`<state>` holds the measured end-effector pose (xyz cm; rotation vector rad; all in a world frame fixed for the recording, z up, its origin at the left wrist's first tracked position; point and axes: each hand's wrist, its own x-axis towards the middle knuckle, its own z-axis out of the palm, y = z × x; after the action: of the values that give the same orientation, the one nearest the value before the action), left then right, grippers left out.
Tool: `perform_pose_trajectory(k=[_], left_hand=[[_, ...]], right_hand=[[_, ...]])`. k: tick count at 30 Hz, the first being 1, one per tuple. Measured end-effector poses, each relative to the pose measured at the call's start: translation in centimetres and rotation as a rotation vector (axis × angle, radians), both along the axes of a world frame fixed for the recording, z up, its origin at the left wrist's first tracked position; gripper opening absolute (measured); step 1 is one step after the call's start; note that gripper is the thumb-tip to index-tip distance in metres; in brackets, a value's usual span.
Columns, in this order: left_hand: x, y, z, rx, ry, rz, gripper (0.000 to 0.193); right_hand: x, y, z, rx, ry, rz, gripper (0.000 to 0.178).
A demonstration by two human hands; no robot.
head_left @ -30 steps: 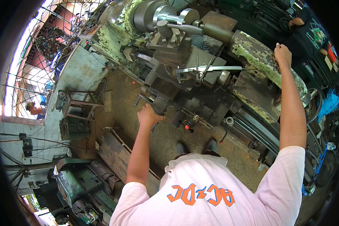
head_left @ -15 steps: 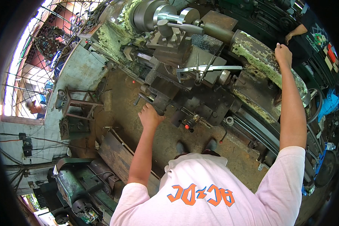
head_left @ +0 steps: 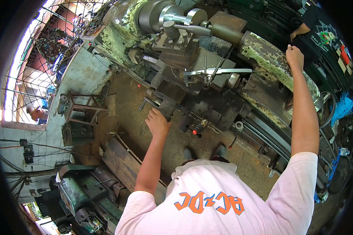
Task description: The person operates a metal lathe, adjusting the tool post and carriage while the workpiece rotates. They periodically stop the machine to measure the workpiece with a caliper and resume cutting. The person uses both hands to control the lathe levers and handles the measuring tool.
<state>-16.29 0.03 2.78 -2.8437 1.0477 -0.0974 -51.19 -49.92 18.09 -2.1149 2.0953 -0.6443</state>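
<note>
My left hand is closed round the crank handle at the near end of a lathe's cross slide. My right arm reaches far to the right, where my right hand rests on the tailstock, fingers curled over its far side and partly hidden. In the chuck sits a shiny stepped metal workpiece, its right end at the tailstock's centre. The tool post stands in front of it. A vernier caliper and a pair of dividers lie on the carriage.
Levers with red knobs jut from the carriage. Behind the tailstock another person stands in a dark shirt. At left are a metal stand and a barred window. A green machine stands at the lower left.
My left hand has shifted very slightly right on the crank handle. My right hand stays put. The other person has moved a little left, and someone beyond the window has shifted.
</note>
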Motion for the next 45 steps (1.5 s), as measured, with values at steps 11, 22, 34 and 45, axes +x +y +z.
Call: perform_pose_trajectory(k=[11,22,34,45], left_hand=[[-0.5,0.2,-1.6,0.051,-0.113,-0.021,0.097],[8.2,-2.1,4.8,0.293,0.693,-0.027,0.08],[11.8,-1.0,0.6,-0.001,1.176,-0.041,0.08],[10.6,-0.6,1.2,-0.013,0.968,-0.093,0.089]], right_hand=[[0.0,0.1,0.1,0.002,0.007,0.005,0.045],[0.1,0.1,0.0,-0.013,0.0,-0.007,0.044],[0.3,0.6,0.4,0.027,0.005,-0.022,0.042],[0.0,-0.1,-0.1,0.008,0.008,-0.006,0.044]])
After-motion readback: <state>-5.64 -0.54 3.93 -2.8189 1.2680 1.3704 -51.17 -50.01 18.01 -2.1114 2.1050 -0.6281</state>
